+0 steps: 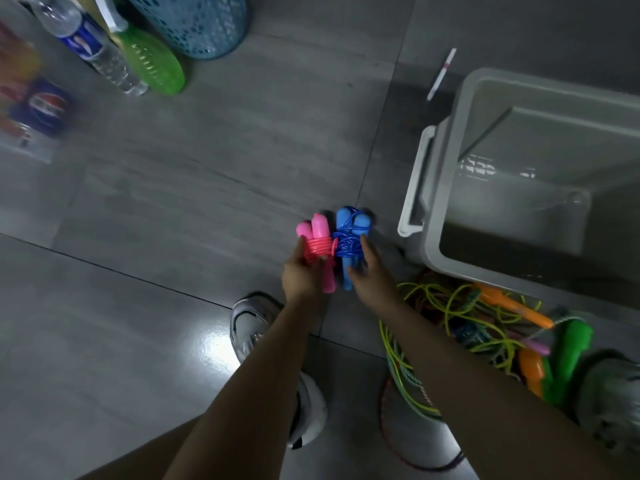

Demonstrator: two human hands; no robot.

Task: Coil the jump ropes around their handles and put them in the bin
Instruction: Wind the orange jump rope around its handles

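From the head camera I see my left hand [300,271] with its grip curled round a pink plastic jump rope [318,249], the cord coiled tightly about its two handles. My right hand [367,271] holds a blue plastic jump rope [348,242] bundled the same way, fingers wrapped behind it and thumb at its side. The two bundles touch each other, held above the grey tiled floor [173,202], just beside the near left corner of the pale grey plastic bin [446,188]. By my right foot lies a loose tangle of yellow-green cords with orange and green handles [491,327]. A white sneaker [249,323] shows below my left wrist.
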